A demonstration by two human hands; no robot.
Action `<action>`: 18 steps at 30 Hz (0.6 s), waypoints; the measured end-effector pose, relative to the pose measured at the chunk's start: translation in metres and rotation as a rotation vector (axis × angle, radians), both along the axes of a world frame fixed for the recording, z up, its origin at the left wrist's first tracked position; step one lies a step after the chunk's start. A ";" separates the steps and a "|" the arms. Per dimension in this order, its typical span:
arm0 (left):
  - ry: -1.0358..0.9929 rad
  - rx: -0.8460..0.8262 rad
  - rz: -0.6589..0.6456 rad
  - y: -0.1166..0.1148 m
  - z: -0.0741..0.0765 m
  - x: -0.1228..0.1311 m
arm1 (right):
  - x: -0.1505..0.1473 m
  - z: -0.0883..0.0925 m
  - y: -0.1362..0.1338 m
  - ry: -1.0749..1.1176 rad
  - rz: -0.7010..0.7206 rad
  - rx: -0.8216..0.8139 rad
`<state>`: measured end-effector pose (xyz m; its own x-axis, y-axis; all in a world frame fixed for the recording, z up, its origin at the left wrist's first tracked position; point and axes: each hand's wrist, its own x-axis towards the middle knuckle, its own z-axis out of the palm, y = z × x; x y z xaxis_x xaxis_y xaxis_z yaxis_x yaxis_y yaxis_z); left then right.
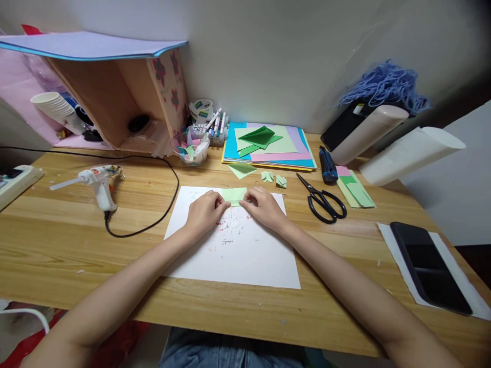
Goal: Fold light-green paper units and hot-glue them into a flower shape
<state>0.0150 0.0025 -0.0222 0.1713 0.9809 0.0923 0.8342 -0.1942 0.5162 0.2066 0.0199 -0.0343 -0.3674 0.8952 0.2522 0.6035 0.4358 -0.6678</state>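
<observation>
Both hands pinch the lower edge of a light green piece of paper, which lies over the top of a white sheet marked with coloured scribbles. My left hand has thumb and finger closed at the paper's lower left corner. At its lower right, my right hand grips it the same way. Just beyond the hands lie two small folded green paper pieces, one with spread points and another beside it. A loose green paper rests near them.
Scissors and a blue utility knife lie to the right, with a phone farther out. A glue gun with its black cord sits left. Behind are a cardboard box, a paper stack and a plastic cup.
</observation>
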 end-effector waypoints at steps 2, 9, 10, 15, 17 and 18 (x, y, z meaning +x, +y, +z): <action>0.007 -0.016 0.005 0.001 0.001 0.000 | -0.002 0.001 -0.002 -0.022 -0.032 -0.011; -0.013 -0.069 0.072 0.000 0.005 0.001 | -0.004 0.001 0.000 0.014 -0.101 -0.105; -0.021 -0.069 0.085 0.000 0.005 0.001 | -0.003 0.001 0.000 0.034 -0.109 -0.124; -0.048 -0.079 0.141 -0.001 0.007 0.002 | 0.002 -0.002 -0.001 0.040 -0.013 0.082; -0.053 -0.081 0.146 -0.001 0.007 0.003 | 0.003 -0.002 -0.002 -0.041 0.112 0.229; -0.055 -0.078 0.146 -0.001 0.006 0.003 | 0.003 -0.002 -0.002 -0.090 0.183 0.286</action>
